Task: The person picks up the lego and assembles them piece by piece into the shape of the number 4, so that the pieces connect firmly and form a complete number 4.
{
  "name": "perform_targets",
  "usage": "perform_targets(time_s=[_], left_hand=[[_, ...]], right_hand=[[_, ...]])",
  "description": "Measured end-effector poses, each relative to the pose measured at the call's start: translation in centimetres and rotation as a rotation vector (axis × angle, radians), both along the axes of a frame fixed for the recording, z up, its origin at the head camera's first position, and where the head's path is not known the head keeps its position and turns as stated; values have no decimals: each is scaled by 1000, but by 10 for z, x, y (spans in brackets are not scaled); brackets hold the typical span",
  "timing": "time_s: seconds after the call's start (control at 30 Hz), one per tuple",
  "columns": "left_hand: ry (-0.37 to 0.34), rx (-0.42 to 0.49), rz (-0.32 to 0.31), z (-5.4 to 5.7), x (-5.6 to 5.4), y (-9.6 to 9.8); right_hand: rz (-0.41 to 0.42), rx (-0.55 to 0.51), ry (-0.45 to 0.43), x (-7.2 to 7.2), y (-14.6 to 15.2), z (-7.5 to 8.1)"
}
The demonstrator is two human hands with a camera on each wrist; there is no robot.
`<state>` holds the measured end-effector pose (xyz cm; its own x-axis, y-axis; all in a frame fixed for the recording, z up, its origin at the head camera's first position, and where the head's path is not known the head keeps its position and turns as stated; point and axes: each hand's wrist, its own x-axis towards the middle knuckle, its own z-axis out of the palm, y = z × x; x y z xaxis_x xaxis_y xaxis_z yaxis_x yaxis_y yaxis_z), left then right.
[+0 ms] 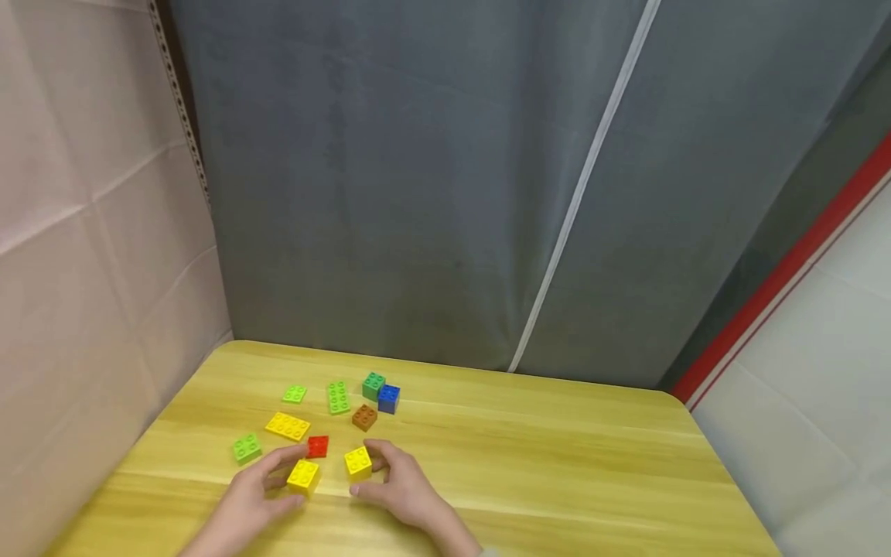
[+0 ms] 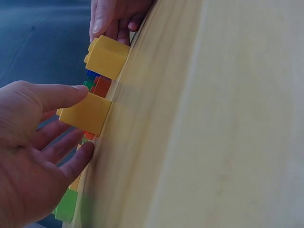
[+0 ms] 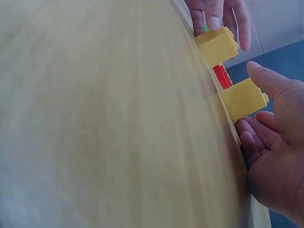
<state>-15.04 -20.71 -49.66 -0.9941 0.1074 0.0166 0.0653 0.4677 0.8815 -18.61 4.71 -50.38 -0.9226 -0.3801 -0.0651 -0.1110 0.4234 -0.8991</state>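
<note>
Nearest, the left hand (image 1: 252,495) lies at 8 o'clock of one yellow four-stud toy brick (image 1: 303,478), its fingers relaxed and spread about it; whether the thumb touches it I cannot tell. The right hand (image 1: 407,486), also relaxed, lies at 4 o'clock of a second yellow four-stud brick (image 1: 358,466), its thumb held apart from the side. Both bricks stand studs up on the wood-grain counter (image 1: 557,464), the second between 2 and 3 o'clock of the first.

A light-green brick (image 1: 247,449) sits at the first brick's 10 o'clock, a small red brick (image 1: 317,446) at its 1 o'clock. Beyond, at 11 o'clock, is a long yellow brick (image 1: 288,426).

From the second yellow brick, a brown brick (image 1: 365,418) lies at 12 o'clock, a blue brick (image 1: 388,400) at 1 and a long lime brick (image 1: 339,398) at 11. A flat lime piece (image 1: 295,394) lies at the long yellow brick's 12 o'clock. Farthest, a dark-green brick (image 1: 373,385) adjoins the blue one at its 10 o'clock, before a grey curtain (image 1: 390,193).
</note>
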Motion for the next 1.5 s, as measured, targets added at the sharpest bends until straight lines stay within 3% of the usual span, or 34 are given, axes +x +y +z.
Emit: perform_targets(time_s=[0.37, 0.67, 1.07, 1.5], left_hand=[[-52, -47, 28, -2, -3, 6], [-55, -78, 36, -5, -5, 6], [-62, -95, 63, -4, -6, 5], [-79, -112, 60, -4, -8, 3]], right_hand=[[-118, 18, 24, 5, -13, -3], [-181, 31, 28, 5, -21, -4], [-158, 32, 36, 5, -17, -3], [-113, 33, 142, 6, -6, -10]])
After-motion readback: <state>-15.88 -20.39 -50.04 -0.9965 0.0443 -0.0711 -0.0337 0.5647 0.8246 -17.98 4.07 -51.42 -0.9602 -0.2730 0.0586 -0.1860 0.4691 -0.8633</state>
